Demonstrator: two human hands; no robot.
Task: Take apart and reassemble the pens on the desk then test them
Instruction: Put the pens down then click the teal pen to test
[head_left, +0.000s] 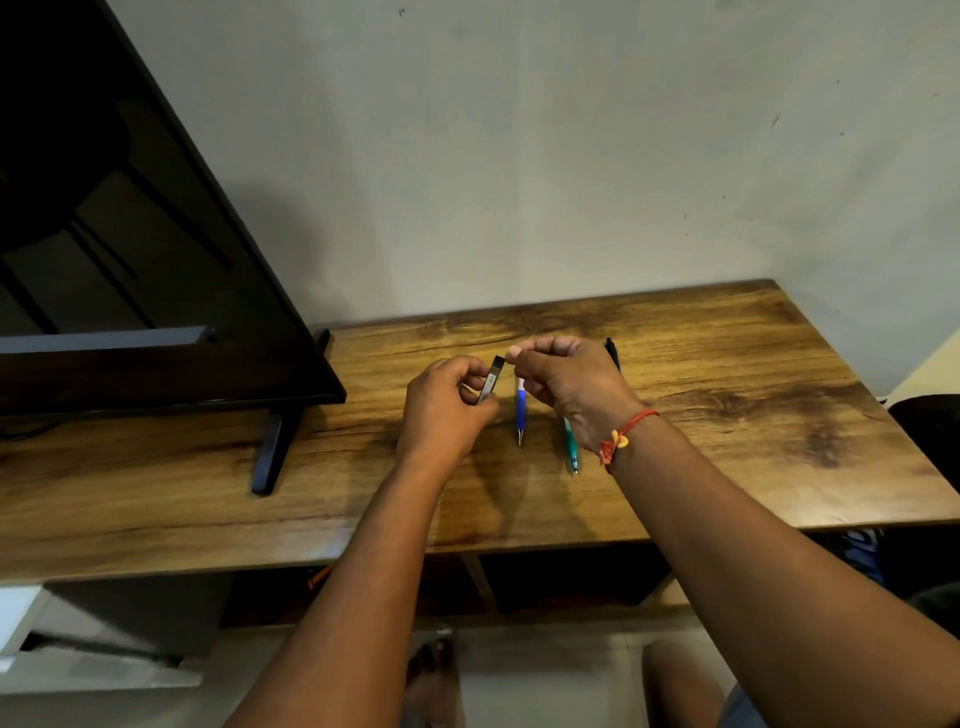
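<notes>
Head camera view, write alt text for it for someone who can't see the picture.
The left hand grips a short dark labelled pen barrel above a wooden desk while the right hand pinches at its upper end; what it pinches is unclear. A blue pen and a green pen lie on the desk beneath the hands.

1. Dim, warm room light; I read the wall as flat grey.
2. The monitor throws a soft shadow rightward on the wall, so light comes from the left.
3. Faint arm shadows lie on the counter under the left hand.
4. Wide-angle bending bows the counter's edges.
5. Focus is soft; the black pen barrel's label is unreadable to me.
</notes>
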